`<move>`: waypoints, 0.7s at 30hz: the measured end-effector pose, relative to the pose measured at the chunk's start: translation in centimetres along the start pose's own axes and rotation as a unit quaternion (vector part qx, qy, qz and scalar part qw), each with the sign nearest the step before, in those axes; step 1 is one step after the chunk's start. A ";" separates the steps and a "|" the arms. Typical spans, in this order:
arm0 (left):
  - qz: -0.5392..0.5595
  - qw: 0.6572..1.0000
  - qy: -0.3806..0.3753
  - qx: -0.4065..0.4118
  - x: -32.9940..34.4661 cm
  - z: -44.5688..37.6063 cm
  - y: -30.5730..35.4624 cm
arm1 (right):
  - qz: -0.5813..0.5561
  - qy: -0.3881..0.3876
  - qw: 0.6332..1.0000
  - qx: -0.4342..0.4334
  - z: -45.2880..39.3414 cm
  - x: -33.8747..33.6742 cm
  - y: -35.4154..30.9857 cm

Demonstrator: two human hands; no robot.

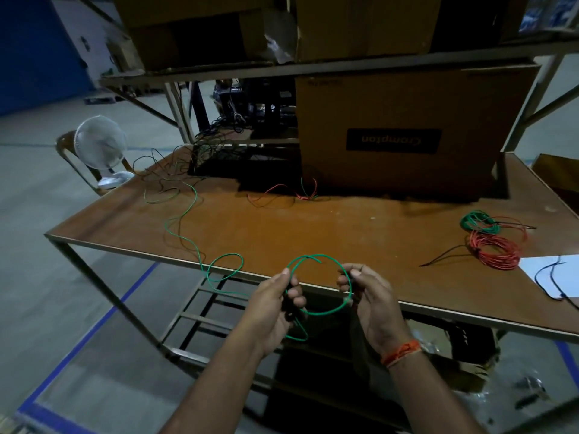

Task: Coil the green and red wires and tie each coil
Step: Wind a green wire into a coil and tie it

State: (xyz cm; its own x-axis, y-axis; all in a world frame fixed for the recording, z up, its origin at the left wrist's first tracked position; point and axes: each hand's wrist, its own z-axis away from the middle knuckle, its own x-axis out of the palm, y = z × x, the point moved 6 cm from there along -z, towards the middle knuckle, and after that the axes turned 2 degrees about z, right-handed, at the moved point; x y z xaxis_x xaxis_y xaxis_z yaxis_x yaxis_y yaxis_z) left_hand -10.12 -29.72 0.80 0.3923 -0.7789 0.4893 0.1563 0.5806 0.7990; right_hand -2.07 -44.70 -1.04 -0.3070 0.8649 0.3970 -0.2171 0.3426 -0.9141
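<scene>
Fingers of the left hand (pixel 275 303) curl round the green wire (pixel 326 311) at the left side of a single loop, thumb on top; this pinch looks like the anchor that keeps the first turn from springing open. The right hand (pixel 366 296) pinches the same loop at its right side, fingers bent narrow about the strand, probably to set the loop's width and guide the next turn in. The loop hangs in the air between both hands, just in front of the near edge of the table (pixel 282 227), so the slack can feed freely. The wire's free end pokes up at the top of the loop.

From the left hand the wire drops in a small bend below the palm, then runs left and far: over the table edge in another loose curl, and on in waves to a tangle of dark wires (pixel 175 170) at the far left. Judgement: coiling of this strand has only begun; most of its length lies uncoiled.

On the near right of the table lie a finished green coil (pixel 476 221) and a red coil (pixel 495 250), touching each other. Whether they are tied I cannot tell. Loose red wire (pixel 272 191) lies far centre, in front of a cardboard box (pixel 407 126). A white fan (pixel 100 142) stands on a chair beyond the far left corner.
</scene>
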 end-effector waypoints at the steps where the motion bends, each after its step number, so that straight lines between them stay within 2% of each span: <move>1: 0.043 0.999 0.001 -0.009 -0.1 -0.1 0.3 | 0.014 -0.007 1.000 0.012 0.2 0.4 0.6; 6: 0.194 0.981 -0.013 -0.019 -0.6 -0.4 2.0 | 0.065 -0.128 0.985 0.096 2.2 4.1 4.9; 9: 0.226 0.973 -0.028 -0.024 -1.4 -0.5 3.4 | 0.079 -0.169 0.973 0.136 3.1 4.9 6.5; 15: 0.169 0.986 0.011 -0.012 -4.8 -1.2 4.9 | 0.177 -0.229 0.955 0.064 3.1 5.3 6.4; 17: 0.168 0.985 0.030 -0.003 -6.0 -1.4 5.7 | 0.240 -0.261 0.933 0.065 2.7 4.8 7.1; 21: 0.131 0.989 0.065 0.016 -7.5 -1.3 6.7 | 0.380 -0.328 0.860 0.093 2.5 3.8 8.4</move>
State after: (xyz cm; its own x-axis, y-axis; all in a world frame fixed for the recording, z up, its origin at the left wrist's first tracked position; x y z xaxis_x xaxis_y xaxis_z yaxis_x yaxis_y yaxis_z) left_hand -10.80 -19.65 2.04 0.5286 -0.5640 0.6344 0.0064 0.7500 0.6614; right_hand -7.35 -39.48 -7.04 -0.8685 0.4003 -0.2923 0.1514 -0.3471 -0.9255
